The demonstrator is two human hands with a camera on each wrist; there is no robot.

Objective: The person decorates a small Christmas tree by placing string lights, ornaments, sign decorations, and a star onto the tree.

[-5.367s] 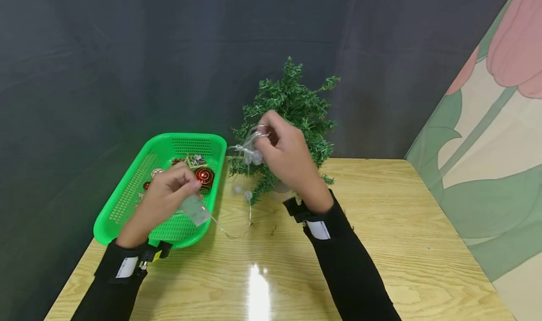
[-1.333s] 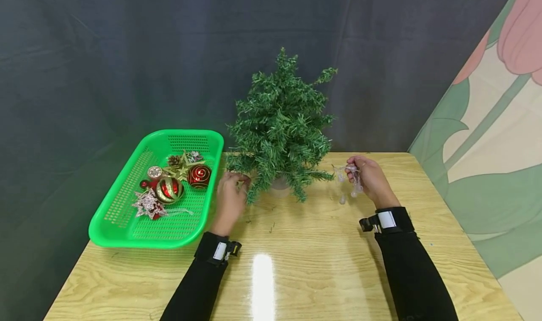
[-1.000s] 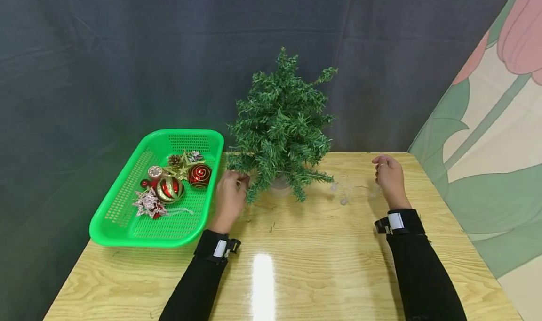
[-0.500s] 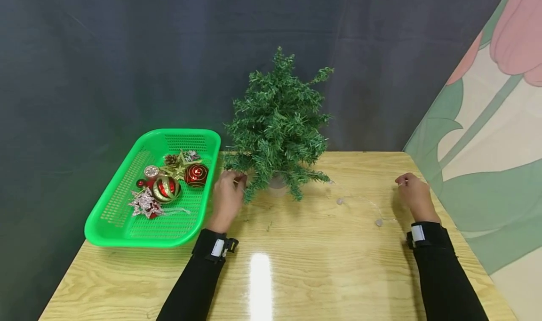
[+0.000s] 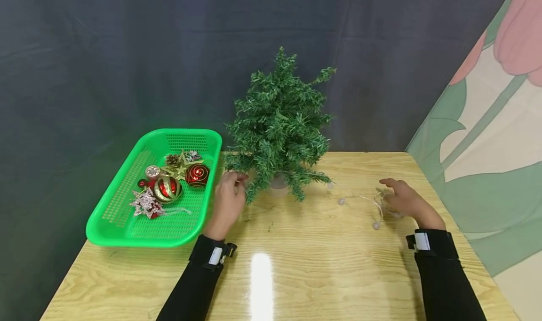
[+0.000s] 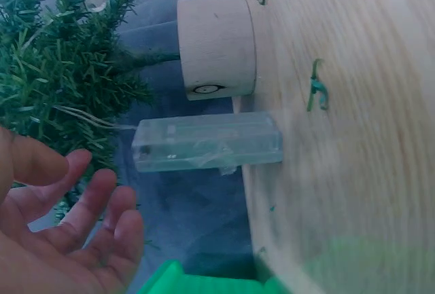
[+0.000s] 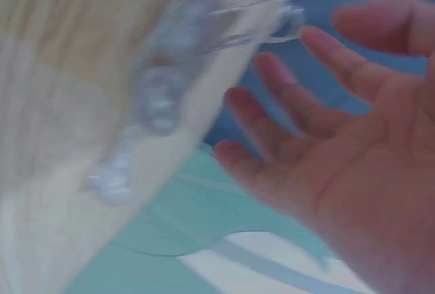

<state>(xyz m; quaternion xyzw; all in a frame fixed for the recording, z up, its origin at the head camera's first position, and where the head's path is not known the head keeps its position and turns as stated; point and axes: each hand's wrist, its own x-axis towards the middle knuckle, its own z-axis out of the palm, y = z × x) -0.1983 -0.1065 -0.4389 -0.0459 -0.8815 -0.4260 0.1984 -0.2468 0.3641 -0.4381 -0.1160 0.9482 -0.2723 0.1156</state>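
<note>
A small artificial Christmas tree (image 5: 281, 123) stands on its pale round base (image 6: 216, 46). Beside that base a translucent battery box (image 6: 207, 141) stands on end, a thin wire running from its top into the branches. My left hand (image 5: 226, 203) is close to the box, fingers loosely bent and apart from it in the left wrist view. Clear string lights (image 7: 160, 97) lie on the table right of the tree, partly bunched. Over that bunch my right hand (image 5: 408, 201) hovers with fingers spread; a loop of wire is close to its fingertips.
A green basket (image 5: 154, 242) at the left holds a red-and-gold striped bauble (image 5: 167, 189), a red swirl bauble (image 5: 197, 175), a gold star, a pinecone and a glittery snowflake (image 5: 145, 202). A dark curtain (image 5: 169, 52) hangs behind the table (image 5: 317, 269).
My right hand carried the string lights from the tree's front to the right, laying them along the table, and released them. My left hand went from over the basket to the tree's foot, releasing the battery box.
</note>
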